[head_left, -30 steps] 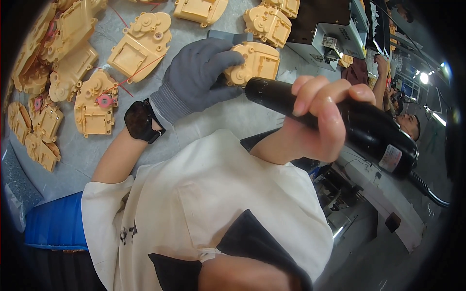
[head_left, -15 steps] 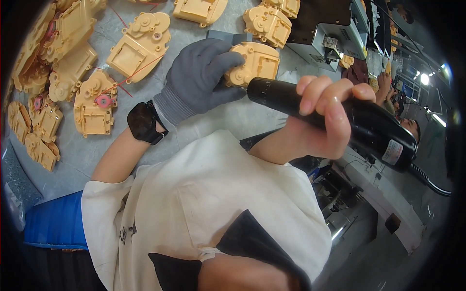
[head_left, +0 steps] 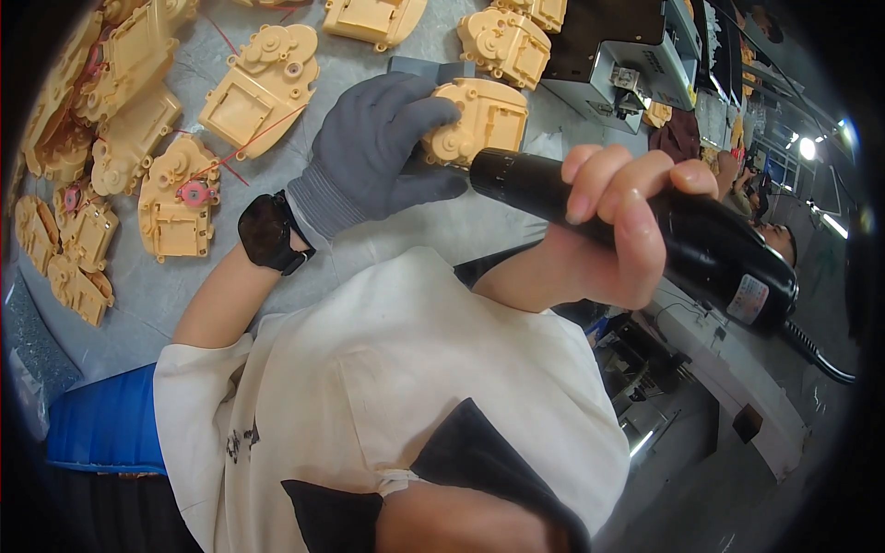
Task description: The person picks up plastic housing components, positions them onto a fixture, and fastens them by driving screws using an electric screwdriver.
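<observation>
Toward the right edge of the tabletop (head_left: 147,295), my gloved left hand (head_left: 373,143) grips the yellow housing (head_left: 493,120), my right hand (head_left: 613,212) the black driver (head_left: 719,244); I'd best align them squarely.

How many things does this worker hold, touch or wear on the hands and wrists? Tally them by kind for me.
Yellow casing touched by the left hand: 1
Black corded tool in the right hand: 1
Gray glove on the left hand: 1
Black watch on the left wrist: 1
Total: 4
</observation>
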{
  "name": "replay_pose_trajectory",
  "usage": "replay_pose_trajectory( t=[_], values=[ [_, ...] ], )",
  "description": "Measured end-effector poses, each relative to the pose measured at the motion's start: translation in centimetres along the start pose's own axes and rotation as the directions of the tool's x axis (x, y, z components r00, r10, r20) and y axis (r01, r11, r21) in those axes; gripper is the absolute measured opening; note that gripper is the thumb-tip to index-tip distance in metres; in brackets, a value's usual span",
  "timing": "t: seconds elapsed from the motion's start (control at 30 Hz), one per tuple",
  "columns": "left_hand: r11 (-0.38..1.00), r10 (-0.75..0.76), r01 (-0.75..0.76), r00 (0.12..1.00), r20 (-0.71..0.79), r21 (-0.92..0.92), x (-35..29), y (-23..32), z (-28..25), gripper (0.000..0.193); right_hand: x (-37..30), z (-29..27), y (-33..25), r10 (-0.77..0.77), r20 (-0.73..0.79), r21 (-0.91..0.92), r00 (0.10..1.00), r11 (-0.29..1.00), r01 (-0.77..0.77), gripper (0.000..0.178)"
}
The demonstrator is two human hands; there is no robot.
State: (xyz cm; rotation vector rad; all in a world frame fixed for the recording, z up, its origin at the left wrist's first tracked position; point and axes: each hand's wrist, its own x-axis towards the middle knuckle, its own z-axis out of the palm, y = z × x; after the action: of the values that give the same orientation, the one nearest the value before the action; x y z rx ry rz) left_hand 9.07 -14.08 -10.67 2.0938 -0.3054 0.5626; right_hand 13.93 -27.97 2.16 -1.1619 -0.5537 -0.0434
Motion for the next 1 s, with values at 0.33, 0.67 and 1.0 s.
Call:
replay_pose_trajectory(
  t=[0.33, 0.67, 1.0],
  values=[
    [1.0, 0.014, -0.014, 1.0, 0.015, 0.005, 0.12, 0.04, -0.09, 0.051, 0.08, 0.03, -0.13, -0.003, -0.028, -0.012, 1.0, 1.0, 0.003, 0.042],
    [0.999, 0.005, -0.003, 0.999, 0.051, -0.043, 0.15, 0.09, -0.46, 0.05, 0.0, -0.46, -0.75, 0.052, 0.052, -0.124, 0.997, 0.991, -0.045, 0.039],
    [0.999, 0.021, -0.021, 0.999, 0.027, -0.034, 0.28, 0.15, -0.39, 0.051, -0.05, -0.31, -0.68, 0.049, 0.045, -0.095, 0.998, 0.994, -0.045, 0.04]
  ],
)
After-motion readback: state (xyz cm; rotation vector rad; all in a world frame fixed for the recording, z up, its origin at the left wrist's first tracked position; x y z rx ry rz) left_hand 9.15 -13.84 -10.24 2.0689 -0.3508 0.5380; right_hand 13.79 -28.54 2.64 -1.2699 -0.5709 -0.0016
